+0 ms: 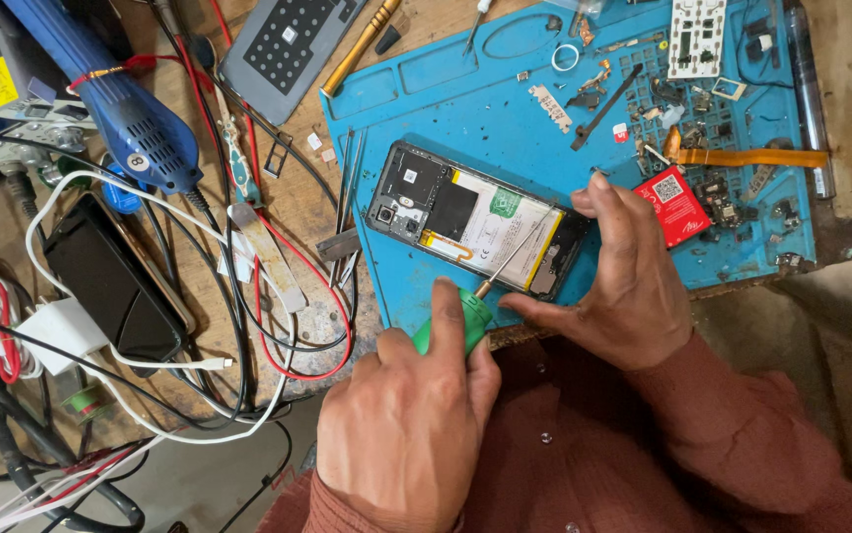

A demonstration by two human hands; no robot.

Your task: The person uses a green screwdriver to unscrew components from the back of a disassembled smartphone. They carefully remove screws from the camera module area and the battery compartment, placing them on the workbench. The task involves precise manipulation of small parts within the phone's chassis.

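An opened phone (445, 212) with its back cover off lies on a blue work mat (485, 89), showing its white battery and dark circuit boards. My left hand (401, 424) grips a green-handled screwdriver (460, 321); its thin shaft slants up to the right, with the tip near the phone's right end. My right hand (623, 281) is at that right end, index finger on the far edge and thumb along the near edge.
Small parts, screws, an orange flex cable (751, 156) and a red card (672, 202) litter the mat's right side. On the wooden bench to the left are a blue hot-air tool (130, 109), tangled cables, a white charger (66, 331), a dark phone (110, 286) and tweezers (347, 197).
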